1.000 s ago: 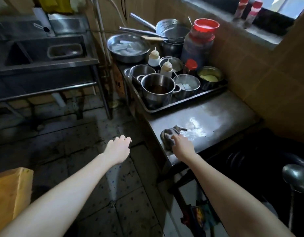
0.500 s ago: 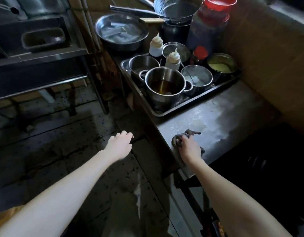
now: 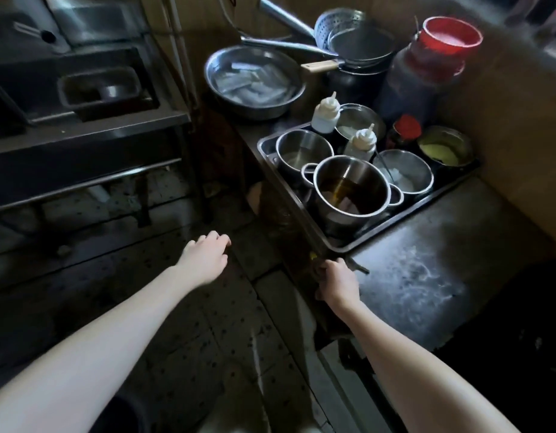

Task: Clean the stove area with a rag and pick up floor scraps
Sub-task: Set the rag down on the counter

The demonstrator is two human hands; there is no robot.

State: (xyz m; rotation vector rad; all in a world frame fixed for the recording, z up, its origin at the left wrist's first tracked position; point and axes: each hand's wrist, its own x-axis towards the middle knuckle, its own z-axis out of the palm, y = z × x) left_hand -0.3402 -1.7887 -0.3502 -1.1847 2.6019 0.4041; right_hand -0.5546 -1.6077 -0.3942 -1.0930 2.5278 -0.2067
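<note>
The right hand (image 3: 337, 281) grips a dark crumpled rag (image 3: 359, 268) on the wet steel surface (image 3: 426, 276), beside the metal tray (image 3: 267, 148) of pots. The left hand (image 3: 205, 257) hangs relaxed and empty, left of the tray.

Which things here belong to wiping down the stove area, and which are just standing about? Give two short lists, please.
Part of the job: right hand gripping the rag at the counter's edge; the smeared steel counter; left hand, held free above the floor.

Just standing about: tray of pots; squeeze bottles; red-lidded jar; wide steel bowl.
</note>
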